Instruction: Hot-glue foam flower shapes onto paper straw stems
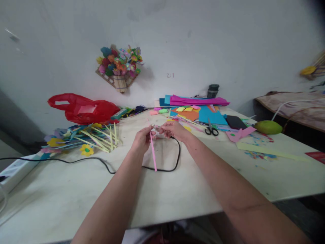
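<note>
Over the middle of the table, my left hand (142,139) pinches a thin pink paper stick (153,154) near its upper end, and the stick hangs down toward me. Close on its right, the fingers of my right hand (175,130) are drawn together around something small and pale that I cannot make out. Both sets of fingertips nearly meet at the top of the stick. A black cable (179,152) loops on the table below and beside my right hand.
Paper flowers and yellow strips (96,140) lie left, before a red plastic bag (81,110). Black scissors (211,130), a phone (235,122), a green-yellow fruit (268,127) and paper scraps sit right. Coloured sheets (213,117) lie at the back. A power strip (19,171) borders the left.
</note>
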The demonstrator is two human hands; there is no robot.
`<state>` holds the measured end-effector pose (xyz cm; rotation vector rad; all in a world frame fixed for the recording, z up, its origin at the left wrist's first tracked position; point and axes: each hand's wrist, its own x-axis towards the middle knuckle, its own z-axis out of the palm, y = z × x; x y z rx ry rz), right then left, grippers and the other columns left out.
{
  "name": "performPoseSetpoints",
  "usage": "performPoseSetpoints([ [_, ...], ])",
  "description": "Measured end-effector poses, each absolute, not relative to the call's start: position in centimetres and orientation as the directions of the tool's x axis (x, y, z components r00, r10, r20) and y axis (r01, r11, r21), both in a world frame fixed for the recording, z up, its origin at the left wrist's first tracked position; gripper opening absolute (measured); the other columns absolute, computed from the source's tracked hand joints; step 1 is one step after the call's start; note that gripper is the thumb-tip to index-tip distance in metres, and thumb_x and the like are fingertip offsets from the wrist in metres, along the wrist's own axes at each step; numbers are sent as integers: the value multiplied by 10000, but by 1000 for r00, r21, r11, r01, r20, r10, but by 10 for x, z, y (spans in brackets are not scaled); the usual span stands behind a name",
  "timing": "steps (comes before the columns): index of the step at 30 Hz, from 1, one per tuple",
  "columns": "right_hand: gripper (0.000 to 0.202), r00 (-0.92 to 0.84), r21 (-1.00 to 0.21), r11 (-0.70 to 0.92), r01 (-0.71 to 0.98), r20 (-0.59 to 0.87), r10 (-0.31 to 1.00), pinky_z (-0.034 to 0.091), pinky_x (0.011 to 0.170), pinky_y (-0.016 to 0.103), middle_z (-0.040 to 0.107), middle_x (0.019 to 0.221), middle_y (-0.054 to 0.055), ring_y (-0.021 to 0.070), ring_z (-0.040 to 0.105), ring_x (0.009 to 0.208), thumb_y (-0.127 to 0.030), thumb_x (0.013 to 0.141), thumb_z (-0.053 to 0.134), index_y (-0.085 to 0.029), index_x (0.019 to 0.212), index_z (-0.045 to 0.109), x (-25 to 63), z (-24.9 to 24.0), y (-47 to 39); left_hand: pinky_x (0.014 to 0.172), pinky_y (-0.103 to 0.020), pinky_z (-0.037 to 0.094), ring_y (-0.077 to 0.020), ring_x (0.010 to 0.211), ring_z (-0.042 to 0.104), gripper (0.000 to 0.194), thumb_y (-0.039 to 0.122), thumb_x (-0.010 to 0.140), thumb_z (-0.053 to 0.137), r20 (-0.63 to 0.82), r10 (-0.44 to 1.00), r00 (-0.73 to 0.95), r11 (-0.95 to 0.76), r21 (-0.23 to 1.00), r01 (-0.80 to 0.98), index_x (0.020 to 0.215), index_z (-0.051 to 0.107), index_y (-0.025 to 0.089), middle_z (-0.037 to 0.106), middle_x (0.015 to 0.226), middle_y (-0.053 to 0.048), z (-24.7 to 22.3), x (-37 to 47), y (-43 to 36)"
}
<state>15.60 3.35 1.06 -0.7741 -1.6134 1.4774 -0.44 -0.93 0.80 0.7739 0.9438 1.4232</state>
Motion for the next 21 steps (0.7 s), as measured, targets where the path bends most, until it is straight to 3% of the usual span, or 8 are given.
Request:
performPoseSetpoints([
  [4, 123, -222, -968, 248, -29, 248, 943, 452, 441, 181, 668, 776, 35, 78, 577, 523, -187, 740, 577, -145, 853, 599, 150, 10, 39, 300, -141, 268, -40, 321, 430, 108, 202, 734, 593, -104, 992, 70, 123, 905, -406, 779, 631, 112, 549, 468, 4, 8, -1, -12],
  [7, 223, -150, -934, 345, 96, 329, 932, 497, 541, 204, 657, 941, 51, 90, 613, 637, -130, 736, 543, -152, 946, 613, 149, 5, 46, 298, -138, 286, -48, 317, 438, 138, 189, 738, 599, -91, 978, 189, 156, 917, -367, 846, 643, 115, 554, 465, 0, 5, 2, -14],
  [14, 271, -235, -691, 638, 341, 594, 769, 470, 815, 253, 671, 991, 55, 139, 615, 898, -111, 717, 546, -164, 948, 678, 155, -3, 52, 284, -135, 263, -54, 302, 443, 150, 202, 738, 616, -87, 967, 240, 163, 934, -317, 872, 623, 135, 555, 464, 9, 3, 3, -14],
  [21, 249, -344, -552, 766, 328, 686, 641, 474, 818, 271, 690, 958, 53, 151, 621, 913, -84, 721, 540, -182, 872, 711, 154, -4, 52, 280, -135, 262, -61, 300, 452, 113, 198, 761, 595, -119, 959, 258, 199, 930, -309, 857, 594, 138, 547, 456, 14, 2, 4, -14],
])
